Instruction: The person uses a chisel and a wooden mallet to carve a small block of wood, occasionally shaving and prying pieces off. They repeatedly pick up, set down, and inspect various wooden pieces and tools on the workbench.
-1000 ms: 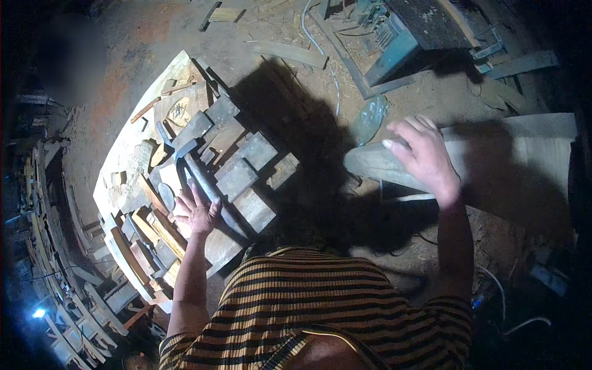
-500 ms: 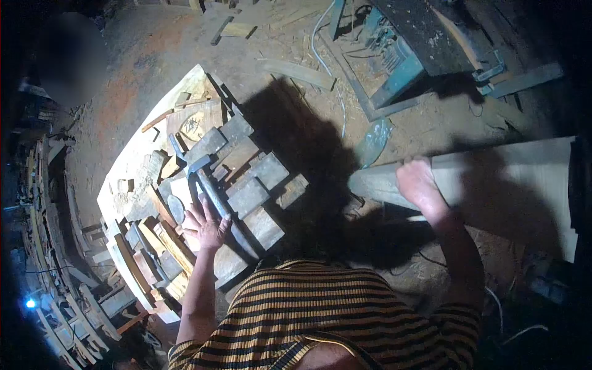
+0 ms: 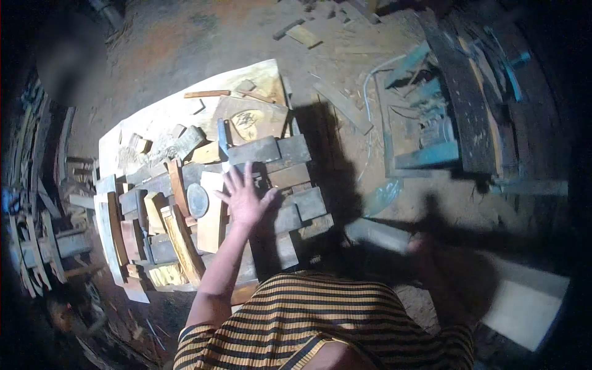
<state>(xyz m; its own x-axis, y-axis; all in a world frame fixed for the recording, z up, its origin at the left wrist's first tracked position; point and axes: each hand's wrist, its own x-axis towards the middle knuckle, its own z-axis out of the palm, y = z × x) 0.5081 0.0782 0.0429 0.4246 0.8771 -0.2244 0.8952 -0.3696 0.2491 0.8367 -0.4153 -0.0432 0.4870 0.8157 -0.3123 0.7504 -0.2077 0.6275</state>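
My left hand (image 3: 245,200) is open, fingers spread, over the pieces on the work surface. Its fingertips are near a blue-handled tool (image 3: 223,139) and a pale wood strip (image 3: 211,222). A round grey disc (image 3: 198,201) lies to its left, with dark flat blocks (image 3: 254,150) above and to the right. On the right, my right hand (image 3: 422,242) is closed on the upper edge of a long pale board (image 3: 524,302). Deep shadow covers this hand and the board's middle, so the fingers are hard to make out.
Wood sticks and offcuts (image 3: 183,246) cover the near left of the pale work surface (image 3: 126,139). A teal-framed machine (image 3: 427,155) stands at the upper right, with a cable (image 3: 369,102) beside it. Stacked timber (image 3: 42,237) lines the left. A blurred shape is at the upper left.
The view has turned and shifted. My left hand is higher and further right over the blocks. The hammer beside it is no longer distinguishable. The board slopes down to the right, with my right hand lower.
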